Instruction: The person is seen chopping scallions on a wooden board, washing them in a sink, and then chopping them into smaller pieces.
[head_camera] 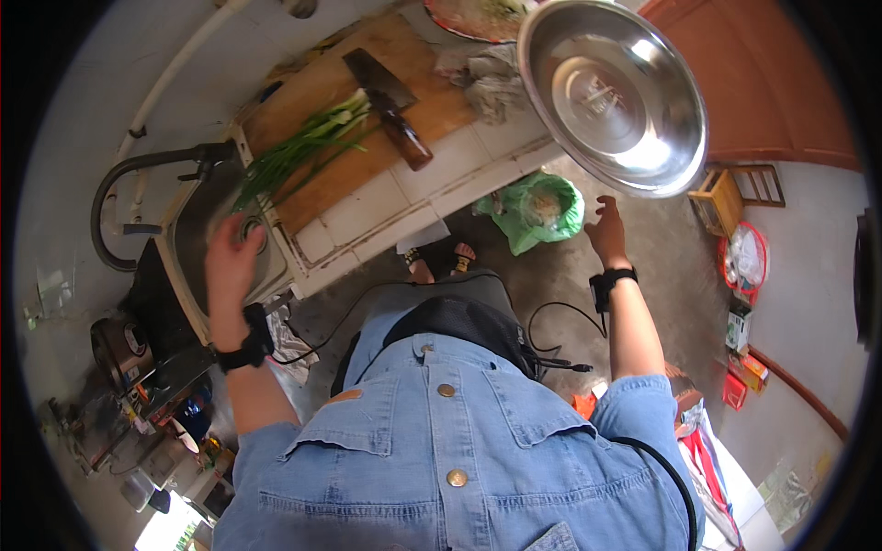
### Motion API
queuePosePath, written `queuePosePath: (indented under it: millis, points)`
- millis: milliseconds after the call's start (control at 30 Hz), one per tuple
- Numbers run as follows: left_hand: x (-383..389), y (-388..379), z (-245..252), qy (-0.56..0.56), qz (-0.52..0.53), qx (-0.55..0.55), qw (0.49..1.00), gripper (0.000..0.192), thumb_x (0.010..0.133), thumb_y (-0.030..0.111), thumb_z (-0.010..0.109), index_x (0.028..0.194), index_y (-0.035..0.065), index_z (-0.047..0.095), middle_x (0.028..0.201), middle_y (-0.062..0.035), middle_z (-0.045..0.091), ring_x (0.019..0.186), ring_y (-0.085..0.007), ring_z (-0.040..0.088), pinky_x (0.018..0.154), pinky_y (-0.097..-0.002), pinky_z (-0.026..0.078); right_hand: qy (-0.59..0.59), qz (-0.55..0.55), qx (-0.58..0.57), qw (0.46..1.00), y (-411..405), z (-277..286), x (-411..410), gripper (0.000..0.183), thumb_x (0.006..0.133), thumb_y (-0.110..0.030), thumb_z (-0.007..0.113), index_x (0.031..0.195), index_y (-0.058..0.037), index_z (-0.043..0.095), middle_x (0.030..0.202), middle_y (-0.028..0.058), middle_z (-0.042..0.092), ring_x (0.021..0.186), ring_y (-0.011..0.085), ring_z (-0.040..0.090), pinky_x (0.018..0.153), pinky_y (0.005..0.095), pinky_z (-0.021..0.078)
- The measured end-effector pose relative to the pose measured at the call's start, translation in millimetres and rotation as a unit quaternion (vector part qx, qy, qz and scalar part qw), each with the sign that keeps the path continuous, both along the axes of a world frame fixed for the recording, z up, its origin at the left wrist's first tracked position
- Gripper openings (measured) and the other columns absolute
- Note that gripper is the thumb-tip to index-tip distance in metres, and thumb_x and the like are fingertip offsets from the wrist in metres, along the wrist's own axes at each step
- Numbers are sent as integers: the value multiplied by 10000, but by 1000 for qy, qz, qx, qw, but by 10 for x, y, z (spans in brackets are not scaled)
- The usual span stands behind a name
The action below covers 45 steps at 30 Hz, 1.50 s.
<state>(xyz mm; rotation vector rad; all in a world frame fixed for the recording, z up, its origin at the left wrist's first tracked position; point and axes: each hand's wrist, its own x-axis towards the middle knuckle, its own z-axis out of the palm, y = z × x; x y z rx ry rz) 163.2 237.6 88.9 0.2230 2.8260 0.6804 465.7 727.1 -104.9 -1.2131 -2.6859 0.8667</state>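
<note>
My left hand (pixel 234 255) is over the sink (pixel 186 241), slightly blurred, near the leaf ends of a bunch of green onions (pixel 303 148); whether it holds anything is unclear. The green onions lie across a wooden cutting board (pixel 275 124), their tips reaching over the sink. Beside their white ends a cleaver (pixel 379 79) rests on the board, its dark handle pointing towards the counter's front edge. My right hand (pixel 608 231) hangs over the floor with its fingers apart, holding nothing, just below a large stainless steel basin (pixel 620 96) and right of a green plastic bag (pixel 530 237).
A black faucet (pixel 158 162) arches at the sink's left. Crumpled cloths (pixel 493 82) lie on the tiled counter (pixel 441 162) beside the board. A wooden stool (pixel 718 200) stands on the floor at the right, and a black cable (pixel 551 306) trails near my body.
</note>
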Motion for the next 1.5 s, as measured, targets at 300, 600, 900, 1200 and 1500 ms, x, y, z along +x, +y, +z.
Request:
queuePosePath:
  millis: [300, 600, 900, 1200, 1500]
  points:
    - [-283, 944, -138, 75, -187, -53, 978, 759, 778, 327, 700, 1352, -40, 365, 1313, -262, 430, 1241, -400, 396, 1022, -429, 350, 143, 300, -122, 935, -1056, 1390, -1099, 275, 787, -64, 627, 1061, -53, 606, 848, 115, 629, 735, 250, 616, 663, 318, 500]
    - [-1002, 1468, -877, 64, -283, -189, 938, 1326, 499, 534, 847, 1455, -1, 100, 1452, -261, 241, 1353, -426, 213, 1103, -536, 174, 51, 248, 45, 966, -1823, 1124, -2544, 767, 718, -212, 701, 1344, -2, 310, 1140, 258, 501, 929, 411, 576, 811, 446, 487]
    - [-959, 1621, -1109, 95, -265, -154, 947, 681, 809, 414, 662, 1271, -28, 427, 1193, -224, 498, 1147, -392, 447, 959, -506, 362, 8, 116, 8, 993, -1583, 1377, -2734, 609, 735, -243, 622, 1283, -76, 415, 1026, 257, 613, 946, 410, 594, 822, 434, 477]
    - [-566, 1748, -997, 64, -222, -169, 958, 883, 743, 491, 690, 1367, 1, 305, 1263, -218, 423, 1149, -386, 419, 951, -514, 342, 65, 162, -131, 976, -1340, 1727, -2118, 401, 745, -182, 678, 1095, -39, 545, 780, 179, 616, 736, 344, 605, 669, 383, 469]
    - [-645, 1864, -1138, 98, -222, -172, 955, 780, 726, 448, 713, 1274, -15, 407, 1173, -199, 468, 1108, -369, 437, 903, -508, 367, 61, 197, -154, 966, -1486, 1578, -2174, 395, 770, -197, 633, 1123, -56, 524, 898, 208, 623, 837, 396, 592, 713, 443, 470]
